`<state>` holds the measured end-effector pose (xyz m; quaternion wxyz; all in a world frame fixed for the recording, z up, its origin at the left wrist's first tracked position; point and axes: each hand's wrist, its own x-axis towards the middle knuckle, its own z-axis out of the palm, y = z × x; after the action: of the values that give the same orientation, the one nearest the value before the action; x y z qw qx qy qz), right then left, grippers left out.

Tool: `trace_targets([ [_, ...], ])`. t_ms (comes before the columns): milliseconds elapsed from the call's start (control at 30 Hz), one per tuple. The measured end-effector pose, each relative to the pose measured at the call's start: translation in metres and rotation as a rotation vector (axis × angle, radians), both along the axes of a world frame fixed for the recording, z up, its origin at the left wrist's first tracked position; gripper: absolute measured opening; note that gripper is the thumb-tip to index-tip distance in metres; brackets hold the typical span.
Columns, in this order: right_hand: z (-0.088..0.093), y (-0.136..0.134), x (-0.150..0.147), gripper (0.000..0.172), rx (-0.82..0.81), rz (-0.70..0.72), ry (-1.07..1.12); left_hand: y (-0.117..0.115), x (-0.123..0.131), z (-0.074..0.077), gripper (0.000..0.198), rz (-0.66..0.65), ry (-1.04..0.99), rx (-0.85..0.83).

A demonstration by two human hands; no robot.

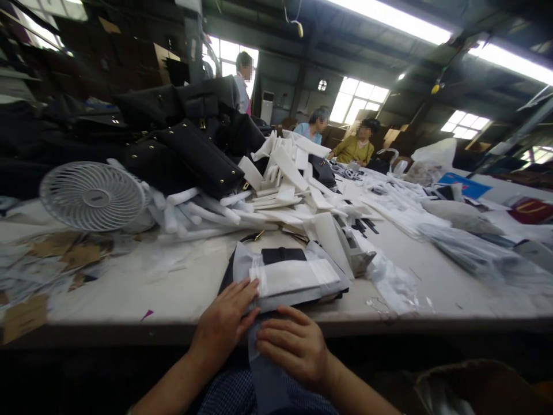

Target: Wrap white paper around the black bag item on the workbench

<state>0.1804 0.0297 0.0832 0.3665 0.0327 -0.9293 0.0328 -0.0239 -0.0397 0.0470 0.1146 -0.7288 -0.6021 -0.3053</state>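
A black handbag (pixel 283 255) lies flat at the table's front edge, partly covered by a translucent white wrapping sheet (pixel 242 259) and a white foam strip (pixel 294 276). My left hand (pixel 227 317) rests on the near left corner of the wrapping, fingers stretched out and touching the foam strip's left end. Just below the table edge, my right hand (pixel 298 349) lies over a translucent strip (pixel 268 380) that hangs down onto my lap. Its fingers are extended, slightly bent and a little apart. What lies under the right palm is hidden.
Behind the bag rises a heap of white foam pieces (pixel 285 167), with black bags (pixel 194 155) piled to its left. A white fan (pixel 93 196) stands at left near cardboard scraps (pixel 26 317). Plastic bags (pixel 470 248) lie right. Several people are beyond the table.
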Motion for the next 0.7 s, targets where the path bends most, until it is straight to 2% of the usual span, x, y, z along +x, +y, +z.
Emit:
trace_targets([
  [133,0.023,0.000,-0.005,0.016,0.050,0.021,-0.071,-0.001,0.001,0.001,0.022,-0.007,-0.035,0.002],
  [300,0.035,0.016,-0.018,0.017,0.033,0.021,-0.104,-0.003,0.002,0.001,0.023,0.010,-0.126,-0.007],
  [433,0.038,0.041,-0.035,0.019,-0.149,-0.065,-0.086,-0.003,0.000,0.000,0.030,-0.014,-0.147,0.011],
  [533,0.039,0.057,-0.048,0.021,-0.310,-0.134,-0.160,-0.003,-0.001,0.003,0.034,0.002,-0.130,0.036],
  [700,0.031,0.070,-0.060,0.005,-0.494,-0.314,-0.254,-0.001,-0.004,0.004,0.032,0.071,-0.046,0.180],
])
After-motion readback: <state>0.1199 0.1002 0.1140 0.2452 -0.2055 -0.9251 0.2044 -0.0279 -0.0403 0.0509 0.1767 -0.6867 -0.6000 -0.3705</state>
